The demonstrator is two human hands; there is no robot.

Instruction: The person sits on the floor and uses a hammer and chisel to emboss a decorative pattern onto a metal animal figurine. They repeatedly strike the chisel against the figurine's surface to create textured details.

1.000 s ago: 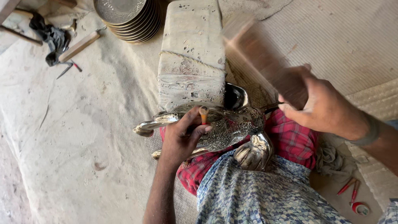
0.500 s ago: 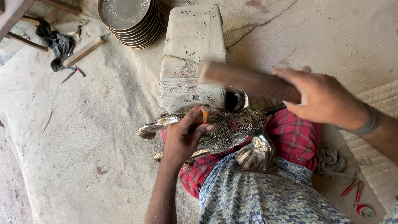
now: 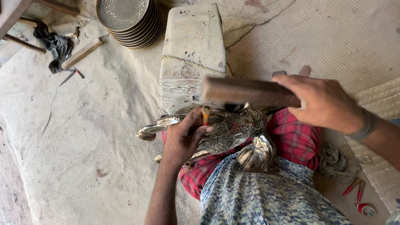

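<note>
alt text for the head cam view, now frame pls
Seen from above, a seated person's left hand holds a small punch upright on an ornate silver metal piece lying across the lap, while the right hand holds a wooden block just above it. A stack of embossed metal plates sits on the cloth-covered floor beyond.

Ornate engraved silver metal figure (image 3: 233, 131), lying sideways across lap on red checked cloth. Small orange-tipped punch (image 3: 206, 115), upright against its top. Flat brown wooden mallet (image 3: 250, 91), horizontal just above.

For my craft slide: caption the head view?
Left hand steadies a punch on an engraved silver vessel; right hand holds a wooden block.
</note>
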